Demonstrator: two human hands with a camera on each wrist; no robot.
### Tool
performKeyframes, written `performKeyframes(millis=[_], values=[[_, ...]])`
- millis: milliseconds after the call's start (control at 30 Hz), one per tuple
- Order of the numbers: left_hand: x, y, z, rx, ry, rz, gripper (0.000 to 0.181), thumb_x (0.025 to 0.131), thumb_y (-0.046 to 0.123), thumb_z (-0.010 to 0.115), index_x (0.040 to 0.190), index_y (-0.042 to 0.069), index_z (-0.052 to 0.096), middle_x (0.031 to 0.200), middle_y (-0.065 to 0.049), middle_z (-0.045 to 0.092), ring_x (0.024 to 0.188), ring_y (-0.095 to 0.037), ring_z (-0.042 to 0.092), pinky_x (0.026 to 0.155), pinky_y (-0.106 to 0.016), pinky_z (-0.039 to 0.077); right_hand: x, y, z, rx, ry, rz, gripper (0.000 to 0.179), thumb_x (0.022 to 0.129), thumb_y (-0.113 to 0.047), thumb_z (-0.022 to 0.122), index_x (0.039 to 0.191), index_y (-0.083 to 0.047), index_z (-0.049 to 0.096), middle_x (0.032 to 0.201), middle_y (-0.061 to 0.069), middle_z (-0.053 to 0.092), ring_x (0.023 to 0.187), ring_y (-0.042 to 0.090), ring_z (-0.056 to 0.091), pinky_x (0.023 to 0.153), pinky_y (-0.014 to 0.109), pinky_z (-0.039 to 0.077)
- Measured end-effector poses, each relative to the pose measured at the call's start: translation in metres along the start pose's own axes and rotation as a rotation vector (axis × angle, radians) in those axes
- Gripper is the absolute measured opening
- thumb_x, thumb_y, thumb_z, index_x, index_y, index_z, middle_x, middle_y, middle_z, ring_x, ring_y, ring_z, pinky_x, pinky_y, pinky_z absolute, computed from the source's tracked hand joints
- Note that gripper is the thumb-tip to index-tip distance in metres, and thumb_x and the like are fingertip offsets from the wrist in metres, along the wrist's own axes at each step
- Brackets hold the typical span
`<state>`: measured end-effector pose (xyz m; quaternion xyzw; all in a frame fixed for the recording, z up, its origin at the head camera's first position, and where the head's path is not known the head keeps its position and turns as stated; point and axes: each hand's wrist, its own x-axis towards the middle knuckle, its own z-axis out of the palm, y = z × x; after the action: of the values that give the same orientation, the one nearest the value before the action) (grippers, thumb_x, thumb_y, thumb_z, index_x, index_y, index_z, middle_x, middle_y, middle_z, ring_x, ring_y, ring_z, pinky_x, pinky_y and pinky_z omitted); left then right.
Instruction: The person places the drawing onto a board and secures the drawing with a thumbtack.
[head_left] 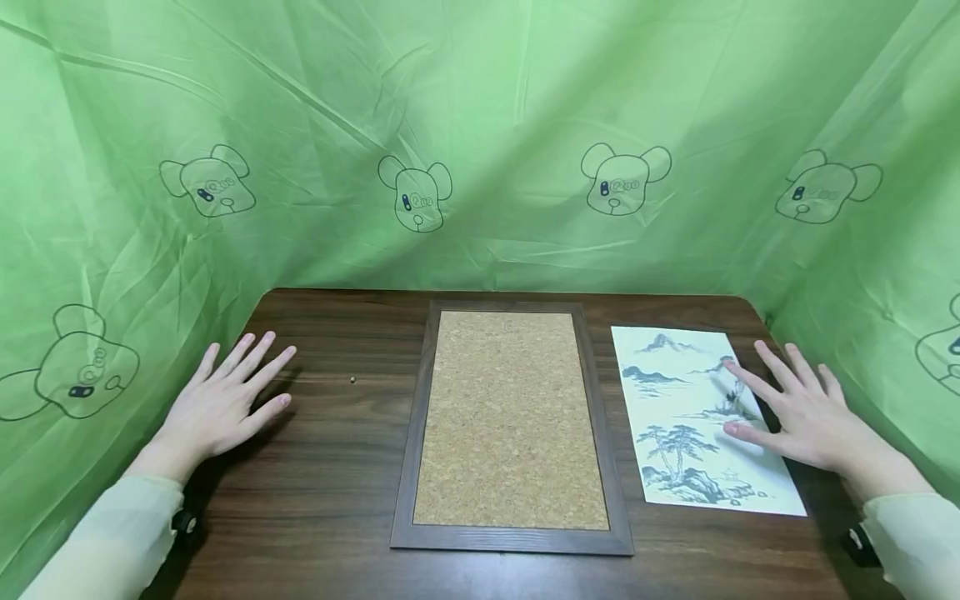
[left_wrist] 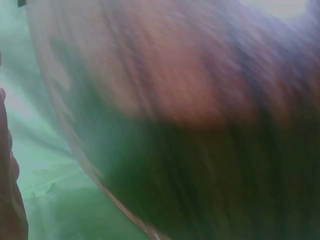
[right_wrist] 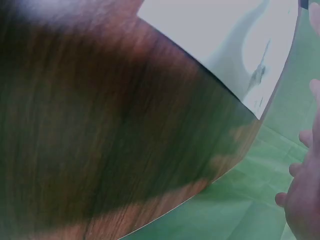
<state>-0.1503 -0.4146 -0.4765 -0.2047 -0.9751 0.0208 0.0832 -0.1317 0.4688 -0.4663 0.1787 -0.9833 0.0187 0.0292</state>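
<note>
The head view looks forward and down from the near side over the table (head_left: 322,483); the wrist views look aslant, closer, at its left and right. Head and right wrist share the paper (head_left: 671,400).

Landscape print (head_left: 697,417) lies right of framed corkboard (head_left: 513,421)

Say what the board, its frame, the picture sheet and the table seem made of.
Board: matte cork, by its speckled tan granules.
Frame: dull brown wood or wood-look moulding; faint grain lines show.
Picture sheet: probably paper, perhaps thin card; white, flat, crisp-edged.
Table: dark wood or wood-effect laminate, by its streaked grain; bright reflections suggest a slight gloss.
</note>
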Motion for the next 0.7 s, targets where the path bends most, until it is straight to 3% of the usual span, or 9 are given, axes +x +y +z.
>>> performKeyframes(millis=[200, 333, 533, 700], values=[[0.014, 0.01, -0.009, -0.052, -0.001, -0.026, 0.081, 0.109, 0.059, 0.056, 0.177, 0.032, 0.021, 0.184, -0.006, 0.009, 0.169, -0.035, 0.005, 0.131, -0.064, -0.004, 0.005, -0.003, -0.006, 0.067, -0.022, 0.061, 0.11, 0.092, -0.064, 0.079, 0.177, -0.035, 0.015, 0.182, 0.021, -0.007, 0.161, 0.061, -0.008, 0.107, 0.093, 0.011], [0.029, 0.023, -0.013, -0.122, 0.019, -0.016, 0.081, 0.11, 0.057, 0.056, 0.177, 0.032, 0.018, 0.184, -0.008, 0.01, 0.169, -0.037, 0.007, 0.132, -0.062, -0.004, 0.008, -0.005, -0.009, 0.143, -0.013, 0.118, 0.108, 0.095, -0.059, 0.078, 0.178, -0.034, 0.012, 0.181, 0.024, -0.007, 0.16, 0.065, -0.004, 0.104, 0.095, 0.011], [0.049, 0.05, -0.016, -0.337, 0.122, 0.052, 0.08, 0.109, 0.041, 0.066, 0.176, 0.027, 0.025, 0.177, -0.011, 0.033, 0.157, -0.042, 0.038, 0.127, -0.06, 0.027, 0.016, -0.009, -0.006, 0.278, 0.062, 0.199, 0.104, 0.101, -0.05, 0.075, 0.178, -0.03, 0.008, 0.179, 0.032, -0.002, 0.154, 0.072, 0.005, 0.1, 0.096, 0.01], [0.064, 0.073, -0.016, -0.479, 0.171, 0.069, 0.081, 0.107, 0.035, 0.07, 0.175, 0.03, 0.027, 0.174, -0.005, 0.04, 0.155, -0.038, 0.042, 0.12, -0.063, 0.036, 0.026, -0.021, 0.001, 0.403, 0.12, 0.26, 0.104, 0.102, -0.046, 0.074, 0.178, -0.03, 0.004, 0.178, 0.034, 0.0, 0.152, 0.075, 0.007, 0.1, 0.098, 0.008]])
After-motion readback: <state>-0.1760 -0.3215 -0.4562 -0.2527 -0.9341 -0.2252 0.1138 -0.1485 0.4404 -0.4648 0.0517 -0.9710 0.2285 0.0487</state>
